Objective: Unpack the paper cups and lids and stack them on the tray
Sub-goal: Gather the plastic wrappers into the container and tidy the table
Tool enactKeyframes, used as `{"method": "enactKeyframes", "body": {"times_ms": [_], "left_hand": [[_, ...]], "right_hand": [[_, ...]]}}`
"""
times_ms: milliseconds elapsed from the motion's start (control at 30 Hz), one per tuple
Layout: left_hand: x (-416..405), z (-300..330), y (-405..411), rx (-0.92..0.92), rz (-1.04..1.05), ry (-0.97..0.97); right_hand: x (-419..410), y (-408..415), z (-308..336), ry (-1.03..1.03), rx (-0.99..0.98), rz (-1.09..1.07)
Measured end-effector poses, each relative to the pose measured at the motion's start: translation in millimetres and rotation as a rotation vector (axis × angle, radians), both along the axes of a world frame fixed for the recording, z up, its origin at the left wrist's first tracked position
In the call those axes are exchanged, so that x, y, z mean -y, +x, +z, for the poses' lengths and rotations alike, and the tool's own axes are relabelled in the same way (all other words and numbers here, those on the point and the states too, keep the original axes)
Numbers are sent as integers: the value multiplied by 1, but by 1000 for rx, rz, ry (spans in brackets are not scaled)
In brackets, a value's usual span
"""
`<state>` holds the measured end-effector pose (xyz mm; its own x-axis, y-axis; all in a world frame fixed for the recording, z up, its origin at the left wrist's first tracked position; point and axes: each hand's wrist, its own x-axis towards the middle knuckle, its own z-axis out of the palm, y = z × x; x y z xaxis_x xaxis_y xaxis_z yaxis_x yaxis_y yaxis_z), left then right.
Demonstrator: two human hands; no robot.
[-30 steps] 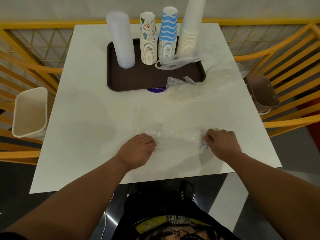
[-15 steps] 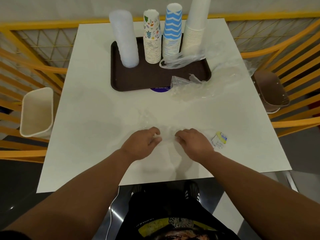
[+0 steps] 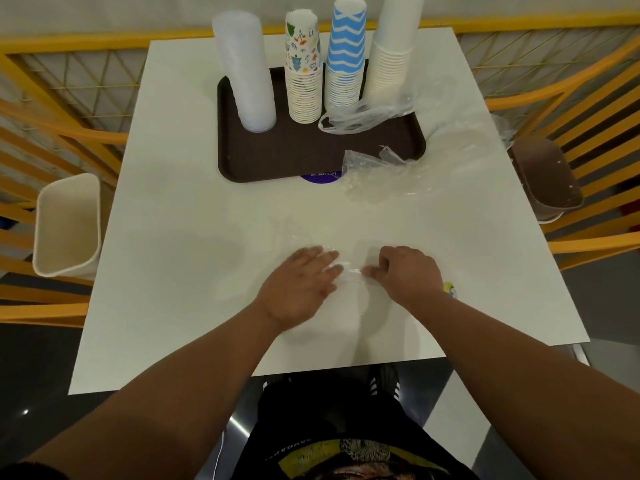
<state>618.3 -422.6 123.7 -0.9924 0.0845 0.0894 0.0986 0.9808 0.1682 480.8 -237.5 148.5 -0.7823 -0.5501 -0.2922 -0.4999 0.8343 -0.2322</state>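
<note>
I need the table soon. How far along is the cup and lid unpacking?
Nearly done, it seems. On the tray stand the lid stack, patterned cups, blue zigzag cups and white cups. The left hand lies flat on an empty clear wrapper; the right hand pinches it. Loose plastic remains to be cleared.

Three cup stacks (image 3: pixel 343 60), one lid stack (image 3: pixel 247 74)
</note>
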Motion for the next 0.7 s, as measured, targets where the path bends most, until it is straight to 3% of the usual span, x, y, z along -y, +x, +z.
{"method": "enactKeyframes", "body": {"times_ms": [133, 200, 267, 333, 400, 467, 533, 600, 700], "left_hand": [[6, -15, 11, 242, 14, -68], [8, -12, 10, 302, 29, -28], [9, -11, 8, 303, 31, -6], [8, -11, 8, 295, 33, -1], [7, -11, 8, 295, 37, -3], [5, -10, 9, 296, 47, -4], [3, -10, 8, 280, 61, 14], [1, -9, 8, 285, 67, 35], [3, -6, 12, 296, 37, 61]], "right_hand": [[-37, -18, -10, -44, -202, 313], [-68, -31, -10, 2, -260, 338], [-93, -40, -5, 116, -229, 189], [-106, -45, -4, 122, -264, -124], [-108, -44, -2, 32, -306, -421], [-96, -39, -2, -143, -404, -456], [-70, -24, -2, -316, -483, -236], [-39, -2, -4, -417, -407, 125], [-13, 29, -16, -309, -213, 457]]}}
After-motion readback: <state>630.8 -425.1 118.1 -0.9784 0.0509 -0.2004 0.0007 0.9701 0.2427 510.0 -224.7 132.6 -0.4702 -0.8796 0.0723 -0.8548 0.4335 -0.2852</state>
